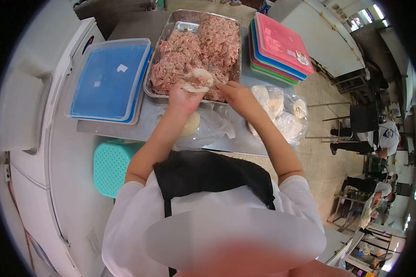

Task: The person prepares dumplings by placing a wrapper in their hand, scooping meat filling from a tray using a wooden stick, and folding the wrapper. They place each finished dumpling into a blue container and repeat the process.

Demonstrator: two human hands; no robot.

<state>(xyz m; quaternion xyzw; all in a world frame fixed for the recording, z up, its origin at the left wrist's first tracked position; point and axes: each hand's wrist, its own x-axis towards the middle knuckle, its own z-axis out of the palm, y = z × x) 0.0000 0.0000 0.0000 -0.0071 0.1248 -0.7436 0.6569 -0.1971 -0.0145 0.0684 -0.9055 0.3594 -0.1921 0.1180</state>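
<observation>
My left hand (184,99) is cupped under a round, pale dough wrapper (202,73) with some minced meat on it. In my right hand (238,96) is a thin stick-like tool (213,87), pinched at the wrapper's edge; its exact kind is too small to tell. Both hands are over the near edge of a foil tray (240,69) heaped with raw minced meat (178,53). Just below my left hand, more dough wrappers (192,123) lie in an opened clear plastic bag (212,125), partly hidden by my forearm.
Blue-lidded containers (108,83) stand left of the tray. Stacked coloured lids or boxes (282,44) stand at right, above bagged dough rounds (275,104). A turquoise stool (110,168) is below the table's left side. Other people (372,138) work far off at right.
</observation>
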